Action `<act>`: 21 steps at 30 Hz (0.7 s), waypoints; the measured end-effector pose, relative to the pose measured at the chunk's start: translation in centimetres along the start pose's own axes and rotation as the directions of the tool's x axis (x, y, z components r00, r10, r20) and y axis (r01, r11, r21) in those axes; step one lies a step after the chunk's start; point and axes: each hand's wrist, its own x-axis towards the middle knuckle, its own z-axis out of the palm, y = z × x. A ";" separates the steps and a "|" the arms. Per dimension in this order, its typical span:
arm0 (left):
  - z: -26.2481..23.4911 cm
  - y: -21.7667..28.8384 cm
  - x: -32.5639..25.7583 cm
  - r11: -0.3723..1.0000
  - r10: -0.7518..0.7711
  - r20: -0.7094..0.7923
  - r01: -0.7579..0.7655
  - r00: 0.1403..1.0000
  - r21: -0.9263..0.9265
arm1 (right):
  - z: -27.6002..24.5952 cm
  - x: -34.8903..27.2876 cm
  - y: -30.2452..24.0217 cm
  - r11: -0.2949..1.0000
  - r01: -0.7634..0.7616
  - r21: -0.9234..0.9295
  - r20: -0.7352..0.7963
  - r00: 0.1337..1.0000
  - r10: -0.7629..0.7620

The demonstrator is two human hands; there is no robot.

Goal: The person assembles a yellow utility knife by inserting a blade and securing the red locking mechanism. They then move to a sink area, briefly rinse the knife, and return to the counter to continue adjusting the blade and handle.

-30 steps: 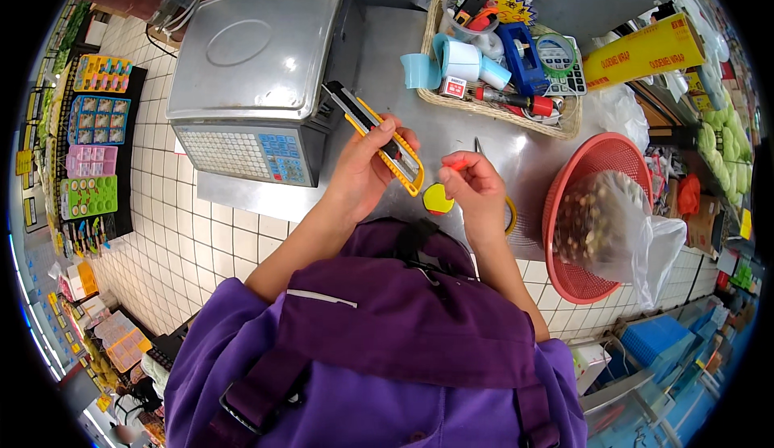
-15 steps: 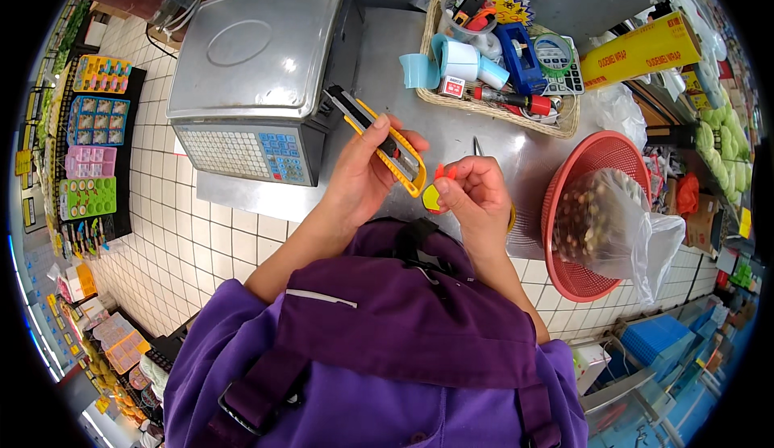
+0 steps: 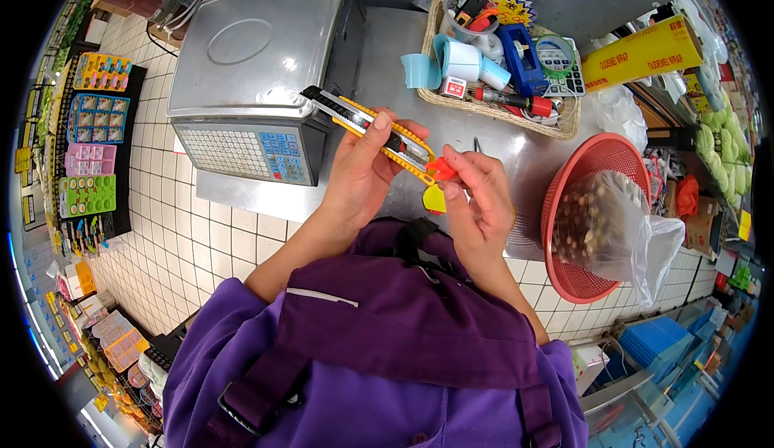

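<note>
My left hand (image 3: 360, 175) is closed around a yellow box cutter (image 3: 347, 115), thumb along its side. The cutter slants, its dark front end pointing up and left toward the scale and its tail down and right. Between the thumb and fingers of my right hand (image 3: 481, 202) is a small orange-red plastic piece (image 3: 440, 169), right at the cutter's tail; whether it is seated there I cannot tell. Below the tail shows a yellow rounded thing (image 3: 434, 199), partly hidden by my right hand. A thin dark pointed object (image 3: 476, 145) lies on the metal counter behind that hand.
A weighing scale (image 3: 254, 53) with keypad stands on the metal counter (image 3: 387, 45) at left. A wicker basket (image 3: 569, 128) at the back holds tape, a calculator and tools. At right are a red plastic basket (image 3: 551, 214) with a clear bag (image 3: 601, 218) and a yellow box (image 3: 641, 53).
The box cutter has tilted flatter, its front end moving left. My right hand has brought the orange-red piece against the cutter's tail, and its fingers have shifted upward.
</note>
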 end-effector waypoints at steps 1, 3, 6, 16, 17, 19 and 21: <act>0.0 0.0 0.0 1.000 0.010 -0.007 -0.010 1.000 0.003 | 0.0 0.1 -0.1 0.998 -0.042 0.055 0.024 0.999 0.041; 0.0 0.0 0.0 1.000 0.028 0.011 -0.028 1.000 0.006 | -0.1 0.2 -0.6 0.978 -0.130 0.160 0.076 0.990 0.119; -0.1 0.0 0.0 0.999 0.044 0.017 -0.045 0.999 0.016 | -0.2 0.1 -0.7 0.809 -0.422 0.409 0.152 0.906 0.395; 0.0 0.5 0.1 0.984 0.170 0.011 -0.170 0.985 0.060 | 0.1 0.3 -1.1 0.652 -0.523 0.549 0.145 0.827 0.543; 0.1 0.6 0.1 0.983 0.171 0.012 -0.172 0.985 0.062 | 0.2 0.3 -0.8 0.692 -0.463 0.553 0.086 0.858 0.506; 0.1 0.7 0.2 0.982 0.175 0.014 -0.175 0.985 0.065 | 0.4 0.2 -0.4 0.774 -0.384 0.504 -0.008 0.894 0.448; 0.3 0.7 0.1 0.978 0.188 0.011 -0.188 0.982 0.084 | 0.5 0.2 -0.1 0.849 -0.348 0.397 -0.074 0.910 0.408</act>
